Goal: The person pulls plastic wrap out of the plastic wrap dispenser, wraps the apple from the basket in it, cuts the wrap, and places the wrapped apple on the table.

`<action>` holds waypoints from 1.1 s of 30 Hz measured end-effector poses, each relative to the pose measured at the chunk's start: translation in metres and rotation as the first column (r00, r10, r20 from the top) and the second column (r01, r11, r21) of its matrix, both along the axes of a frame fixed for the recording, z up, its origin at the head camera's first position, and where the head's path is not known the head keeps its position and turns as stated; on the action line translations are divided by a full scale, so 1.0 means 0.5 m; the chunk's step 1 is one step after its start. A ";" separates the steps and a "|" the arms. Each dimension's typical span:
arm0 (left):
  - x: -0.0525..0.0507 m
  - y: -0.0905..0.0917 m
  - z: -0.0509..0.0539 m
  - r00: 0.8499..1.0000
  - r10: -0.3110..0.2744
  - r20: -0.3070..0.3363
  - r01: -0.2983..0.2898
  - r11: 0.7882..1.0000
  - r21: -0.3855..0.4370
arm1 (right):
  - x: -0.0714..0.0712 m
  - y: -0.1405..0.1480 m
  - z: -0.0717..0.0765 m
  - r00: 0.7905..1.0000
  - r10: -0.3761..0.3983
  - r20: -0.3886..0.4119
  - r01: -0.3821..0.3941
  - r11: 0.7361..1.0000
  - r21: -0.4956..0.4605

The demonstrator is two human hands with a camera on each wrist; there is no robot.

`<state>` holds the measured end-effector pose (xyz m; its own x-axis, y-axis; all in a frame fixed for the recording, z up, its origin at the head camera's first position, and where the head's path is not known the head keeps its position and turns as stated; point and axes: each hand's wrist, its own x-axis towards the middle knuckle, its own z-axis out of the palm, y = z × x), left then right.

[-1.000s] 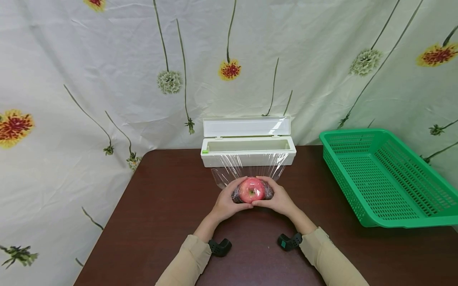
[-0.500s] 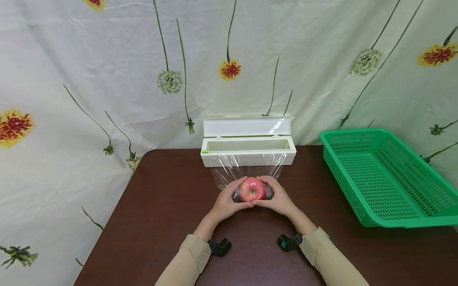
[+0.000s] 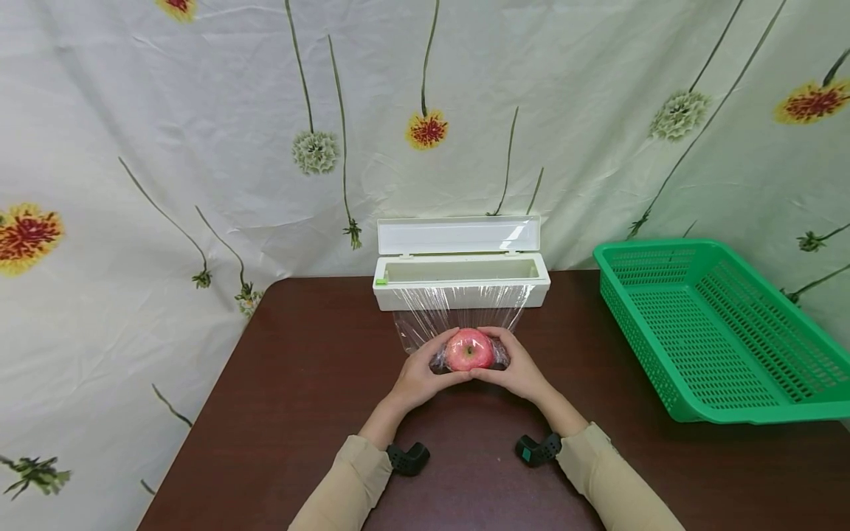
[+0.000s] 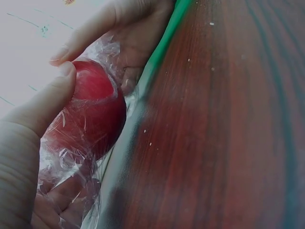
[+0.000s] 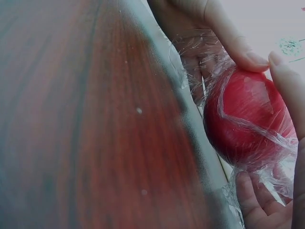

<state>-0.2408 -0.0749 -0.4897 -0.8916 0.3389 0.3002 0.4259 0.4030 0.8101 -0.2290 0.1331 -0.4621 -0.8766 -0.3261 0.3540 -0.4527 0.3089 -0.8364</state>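
A red apple (image 3: 468, 349) is held between both hands, with clear plastic wrap (image 5: 248, 121) around it and bunched at its sides. My left hand (image 3: 421, 376) grips it from the left, thumb along the near side. From the right, my right hand (image 3: 518, 372) grips it the same way, and the two thumb tips meet at the apple. A sheet of the film (image 3: 438, 317) stretches from the apple back to a white cling film dispenser (image 3: 458, 296), whose lid (image 3: 458, 234) stands raised.
A green plastic basket (image 3: 684, 369) stands on the right of the dark brown table (image 3: 319, 383). Behind the table hangs a white flower-printed cloth (image 3: 252, 110). Black bands (image 3: 408, 459) are on both wrists.
The apple has rolled slightly in the hands, so its stem end now sits a little higher and farther back. The hands have stayed nearly in place.
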 end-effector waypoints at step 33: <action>-0.001 -0.001 0.004 0.998 0.003 0.059 -0.001 0.999 -0.032 | -0.041 0.015 -0.073 0.996 0.079 -0.039 -0.079 0.997 0.007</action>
